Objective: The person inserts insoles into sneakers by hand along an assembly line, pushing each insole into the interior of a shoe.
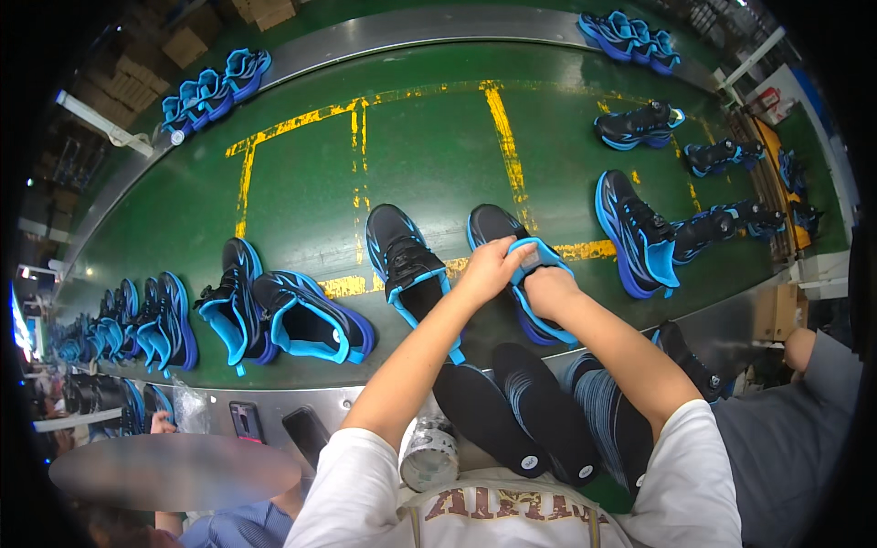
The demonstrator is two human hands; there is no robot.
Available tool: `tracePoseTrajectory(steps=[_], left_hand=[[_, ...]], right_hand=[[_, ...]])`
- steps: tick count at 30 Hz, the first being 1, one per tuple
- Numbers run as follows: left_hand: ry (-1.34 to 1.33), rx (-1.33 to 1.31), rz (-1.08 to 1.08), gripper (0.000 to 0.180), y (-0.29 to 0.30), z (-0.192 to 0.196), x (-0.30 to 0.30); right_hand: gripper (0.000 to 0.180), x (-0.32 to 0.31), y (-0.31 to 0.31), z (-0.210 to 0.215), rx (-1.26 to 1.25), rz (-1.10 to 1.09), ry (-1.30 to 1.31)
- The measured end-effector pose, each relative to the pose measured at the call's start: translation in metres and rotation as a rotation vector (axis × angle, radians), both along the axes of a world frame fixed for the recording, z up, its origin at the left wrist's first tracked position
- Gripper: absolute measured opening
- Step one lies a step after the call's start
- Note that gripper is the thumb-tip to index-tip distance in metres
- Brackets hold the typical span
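Note:
A black shoe with bright blue lining [498, 228] lies on the green conveyor belt [429, 155] in front of me. My left hand [491, 265] grips the blue collar of this shoe at its opening. My right hand [548, 285] is pushed down into the opening, fingers hidden inside. A matching black and blue shoe [404, 260] lies just left of it, partly crossed by my left forearm. Below my arms, several black insoles [521, 406] are stacked at the belt's near edge.
More black and blue shoes [274, 315] lie left, right [639, 233] and at the far edge of the belt. Yellow lines mark the belt. A taped roll [427, 452] and two phones [247, 422] rest on the metal rim. Another person's arm [799, 347] is at the right.

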State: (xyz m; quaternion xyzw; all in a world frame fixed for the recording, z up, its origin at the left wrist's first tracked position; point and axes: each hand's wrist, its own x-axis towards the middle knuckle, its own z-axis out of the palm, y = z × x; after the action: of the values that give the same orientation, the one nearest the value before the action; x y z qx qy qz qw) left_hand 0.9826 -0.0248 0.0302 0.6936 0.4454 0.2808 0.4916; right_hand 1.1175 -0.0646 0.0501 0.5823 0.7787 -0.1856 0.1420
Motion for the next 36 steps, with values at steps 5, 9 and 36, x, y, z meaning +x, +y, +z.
tracePoseTrajectory(steps=[5, 9, 36], left_hand=[[-0.169, -0.199, 0.064, 0.031, -0.006, 0.004, 0.004], [-0.146, -0.07, 0.084, 0.03, -0.009, 0.0, 0.008], [-0.06, 0.253, 0.342, 0.038, -0.012, 0.019, 0.064]], right_hand=[[0.019, 0.022, -0.02, -0.023, 0.248, 0.121, 0.036], [0.023, 0.02, -0.027, -0.028, 0.275, 0.108, -0.018], [0.056, 0.031, 0.046, -0.01, -0.196, 0.456, -0.196]])
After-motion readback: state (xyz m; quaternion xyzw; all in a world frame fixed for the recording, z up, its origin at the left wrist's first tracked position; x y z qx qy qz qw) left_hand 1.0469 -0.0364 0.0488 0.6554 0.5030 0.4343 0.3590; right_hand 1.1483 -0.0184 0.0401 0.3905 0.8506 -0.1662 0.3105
